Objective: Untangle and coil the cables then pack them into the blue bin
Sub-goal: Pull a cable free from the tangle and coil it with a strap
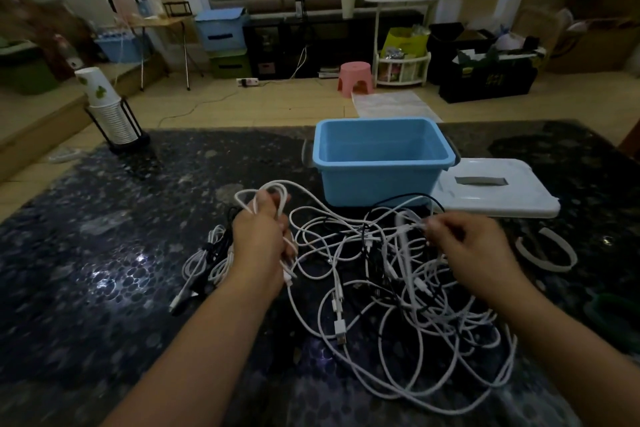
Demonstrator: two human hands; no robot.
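A tangle of white and black cables point(391, 284) sprawls across the dark speckled table point(104, 253) in front of me. My left hand point(261, 236) grips a bundle of white cable loops that rises above its fingers. My right hand point(464, 246) pinches a white cable strand at its fingertips, lifted slightly off the pile. A strand runs between the two hands. The blue bin point(381, 163) stands behind the tangle with nothing visible inside. A small heap of white and black cables point(207, 260) lies to the left of my left wrist.
The bin's white lid point(495, 191) lies flat to the right of the bin. White bands point(547, 250) rest at the right. A green object point(613, 315) sits near the right edge. A stack of paper cups in a black holder point(110, 111) stands at the table's far left corner.
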